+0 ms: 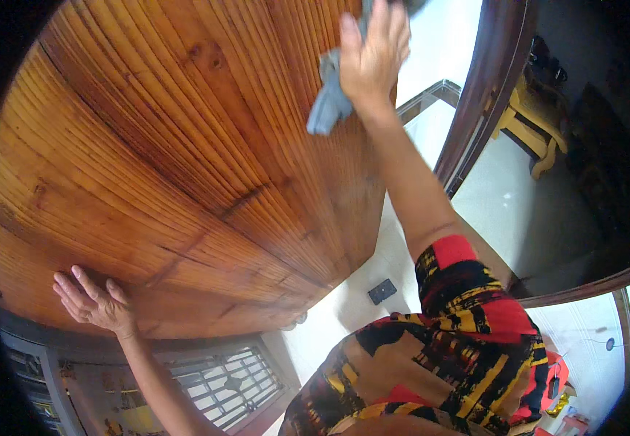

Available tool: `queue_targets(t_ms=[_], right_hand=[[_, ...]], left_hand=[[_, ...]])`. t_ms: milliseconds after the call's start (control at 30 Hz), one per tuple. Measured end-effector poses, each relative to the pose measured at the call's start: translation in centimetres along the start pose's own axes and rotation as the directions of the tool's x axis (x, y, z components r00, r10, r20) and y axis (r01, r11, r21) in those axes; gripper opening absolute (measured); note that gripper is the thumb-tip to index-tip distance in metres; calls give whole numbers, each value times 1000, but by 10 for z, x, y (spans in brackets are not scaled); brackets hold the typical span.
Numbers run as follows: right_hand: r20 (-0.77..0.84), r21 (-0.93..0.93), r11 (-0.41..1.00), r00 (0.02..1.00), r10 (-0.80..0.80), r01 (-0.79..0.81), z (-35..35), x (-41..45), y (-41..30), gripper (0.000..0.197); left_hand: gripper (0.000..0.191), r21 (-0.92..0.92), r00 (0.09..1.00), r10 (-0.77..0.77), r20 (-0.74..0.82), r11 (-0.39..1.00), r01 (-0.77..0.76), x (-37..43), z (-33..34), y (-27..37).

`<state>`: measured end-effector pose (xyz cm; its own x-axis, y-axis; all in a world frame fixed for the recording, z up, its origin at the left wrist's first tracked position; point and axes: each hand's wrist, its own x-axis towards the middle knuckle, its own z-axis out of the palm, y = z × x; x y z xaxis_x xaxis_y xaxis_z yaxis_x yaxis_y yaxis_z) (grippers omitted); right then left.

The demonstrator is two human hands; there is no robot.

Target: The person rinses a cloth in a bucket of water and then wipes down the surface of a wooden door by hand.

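A large varnished wooden door panel point(227, 163) with long grain lines and dark knots fills the upper left of the view. High at its right edge, my right hand point(372, 60) is pressed over a grey-blue cloth point(330, 106), whose loose end hangs below the palm. The fingertips and upper part of the cloth are blurred near the top rim. My left hand point(94, 305) holds nothing; its fingers are spread against or close to the lower left of the panel.
Right of the panel stands a dark wooden door frame point(470, 98), with yellow wooden furniture point(533, 133) beyond it. A small dark rectangular object point(382, 292) lies on the pale floor point(347, 300). At the lower left is a metal grille point(233, 384). Red items point(557, 376) sit lower right.
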<state>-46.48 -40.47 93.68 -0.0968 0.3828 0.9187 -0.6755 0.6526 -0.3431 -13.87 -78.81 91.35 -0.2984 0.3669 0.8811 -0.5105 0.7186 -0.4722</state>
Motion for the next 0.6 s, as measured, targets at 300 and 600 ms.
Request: queue_targets(t_ms=[300,600], right_hand=[[115,-197,736,731,673,-647,-78,-305,100,57],[57,-264,390,389,920,-882,-56,-260,31,60]], left_hand=[[59,-21,1000,15,-12,1000,-16,1,6,3],[57,14,1000,20,-17,1000,-20,1,0,0]])
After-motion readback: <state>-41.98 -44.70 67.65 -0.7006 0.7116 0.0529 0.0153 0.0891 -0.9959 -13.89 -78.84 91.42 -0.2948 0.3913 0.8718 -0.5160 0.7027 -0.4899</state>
